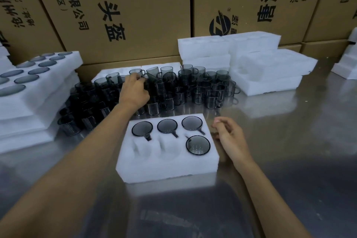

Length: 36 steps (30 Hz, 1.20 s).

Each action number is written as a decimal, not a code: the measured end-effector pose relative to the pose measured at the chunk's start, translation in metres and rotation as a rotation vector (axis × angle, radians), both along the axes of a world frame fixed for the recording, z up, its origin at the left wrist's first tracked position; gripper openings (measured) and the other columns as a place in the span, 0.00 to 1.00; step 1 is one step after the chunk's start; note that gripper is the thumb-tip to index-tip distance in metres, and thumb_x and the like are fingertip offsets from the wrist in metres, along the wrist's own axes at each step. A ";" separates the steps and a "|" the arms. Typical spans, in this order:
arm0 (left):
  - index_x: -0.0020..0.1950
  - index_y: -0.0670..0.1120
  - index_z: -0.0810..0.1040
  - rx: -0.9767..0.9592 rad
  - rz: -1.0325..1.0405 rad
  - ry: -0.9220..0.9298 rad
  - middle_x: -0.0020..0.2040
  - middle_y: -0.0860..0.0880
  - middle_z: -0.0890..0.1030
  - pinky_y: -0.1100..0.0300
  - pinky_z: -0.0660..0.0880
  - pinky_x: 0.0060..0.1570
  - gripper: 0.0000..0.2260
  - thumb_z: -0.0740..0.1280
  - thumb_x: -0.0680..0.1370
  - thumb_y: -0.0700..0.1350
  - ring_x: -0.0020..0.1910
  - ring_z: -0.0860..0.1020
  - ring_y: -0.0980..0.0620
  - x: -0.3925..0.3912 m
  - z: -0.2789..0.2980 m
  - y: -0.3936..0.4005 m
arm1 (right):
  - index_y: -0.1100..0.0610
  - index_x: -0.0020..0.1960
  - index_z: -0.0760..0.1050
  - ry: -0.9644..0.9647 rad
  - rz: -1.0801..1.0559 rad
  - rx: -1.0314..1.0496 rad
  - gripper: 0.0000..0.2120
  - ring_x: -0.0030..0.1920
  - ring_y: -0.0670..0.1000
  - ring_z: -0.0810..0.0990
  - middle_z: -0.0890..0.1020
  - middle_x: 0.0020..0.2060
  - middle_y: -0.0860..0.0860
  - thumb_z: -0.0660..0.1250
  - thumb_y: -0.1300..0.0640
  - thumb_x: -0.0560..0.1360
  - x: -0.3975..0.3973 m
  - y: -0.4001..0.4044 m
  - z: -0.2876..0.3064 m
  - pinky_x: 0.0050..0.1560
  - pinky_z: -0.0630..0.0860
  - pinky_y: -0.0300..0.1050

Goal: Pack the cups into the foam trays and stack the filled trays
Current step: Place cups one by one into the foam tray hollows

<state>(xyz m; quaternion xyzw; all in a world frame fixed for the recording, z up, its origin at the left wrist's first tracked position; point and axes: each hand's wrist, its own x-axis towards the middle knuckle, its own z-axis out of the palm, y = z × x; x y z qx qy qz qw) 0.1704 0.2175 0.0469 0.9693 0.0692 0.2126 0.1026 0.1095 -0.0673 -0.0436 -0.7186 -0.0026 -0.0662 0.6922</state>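
A white foam tray (168, 168) lies in front of me on the steel table. Its back row holds three smoky glass cups (167, 126) and its front right pocket holds another cup (198, 145). The front left and front middle pockets are bare. Behind the tray stands a crowd of loose grey glass cups (195, 89). My left hand (134, 91) reaches into that crowd, its fingers curled around a cup (137, 72) at the back. My right hand (229, 135) hovers just right of the tray, fingers loosely apart, holding nothing.
A stack of filled foam trays (38, 91) sits at the left. Bare foam trays (266, 69) are piled at the back right, with more foam (347, 63) at the far right edge. Big cardboard boxes (125, 15) wall off the back of the table.
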 end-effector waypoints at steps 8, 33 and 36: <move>0.53 0.43 0.78 -0.053 -0.035 -0.057 0.61 0.44 0.74 0.49 0.73 0.56 0.05 0.68 0.78 0.40 0.58 0.74 0.42 -0.004 -0.003 0.013 | 0.48 0.45 0.78 -0.019 -0.015 0.015 0.09 0.44 0.50 0.80 0.83 0.43 0.53 0.64 0.60 0.79 0.002 -0.001 0.003 0.57 0.78 0.57; 0.73 0.57 0.68 -0.564 -0.731 0.453 0.69 0.64 0.73 0.59 0.64 0.72 0.29 0.72 0.76 0.40 0.70 0.69 0.65 -0.164 0.013 -0.023 | 0.50 0.58 0.80 -0.309 0.478 -0.271 0.14 0.42 0.45 0.78 0.79 0.51 0.49 0.73 0.60 0.74 -0.080 0.040 0.065 0.52 0.77 0.42; 0.73 0.57 0.70 -0.535 -0.752 0.453 0.70 0.65 0.72 0.64 0.64 0.71 0.26 0.71 0.78 0.43 0.70 0.68 0.66 -0.164 0.007 -0.023 | 0.49 0.55 0.80 -0.292 0.455 -0.311 0.11 0.38 0.51 0.78 0.80 0.44 0.54 0.74 0.58 0.74 -0.077 0.039 0.061 0.46 0.77 0.45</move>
